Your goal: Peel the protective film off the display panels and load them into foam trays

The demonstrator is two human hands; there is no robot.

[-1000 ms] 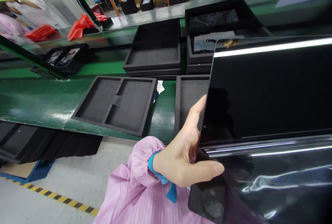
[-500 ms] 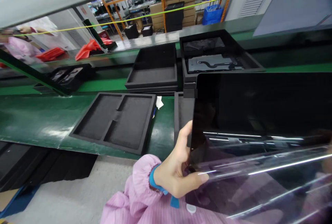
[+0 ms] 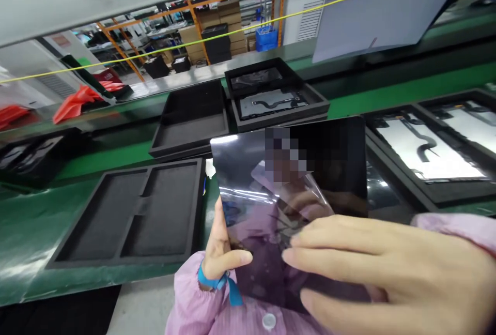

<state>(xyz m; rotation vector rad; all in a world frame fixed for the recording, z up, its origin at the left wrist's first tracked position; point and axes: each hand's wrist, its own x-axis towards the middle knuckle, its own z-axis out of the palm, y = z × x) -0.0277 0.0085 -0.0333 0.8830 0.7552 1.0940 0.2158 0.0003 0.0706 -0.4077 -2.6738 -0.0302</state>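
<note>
A glossy black display panel (image 3: pixel 251 231) is held tilted in front of me, with bright reflections across its face. My left hand (image 3: pixel 227 249) grips its left edge, thumb on the front and the other fingers mostly hidden behind. Over the lower right of the panel is my right hand (image 3: pixel 387 268), its fingers stretched out and slightly apart, tips at or close to the surface. A bright curved line like the edge of clear film shows beside its fingertips; whether it is film or reflection I cannot tell.
A black foam tray (image 3: pixel 160 211) with two compartments lies on the green bench (image 3: pixel 23 242) at left. Behind are another dark tray (image 3: pixel 189 118) and a tray (image 3: pixel 279 100) holding a panel with a ribbon cable. At right, a foam tray (image 3: pixel 437 190) holds display panels.
My right hand has come in from the right edge over the panel. The clear film that stretched across the panel's lower part no longer shows there. The view has swung right.
</note>
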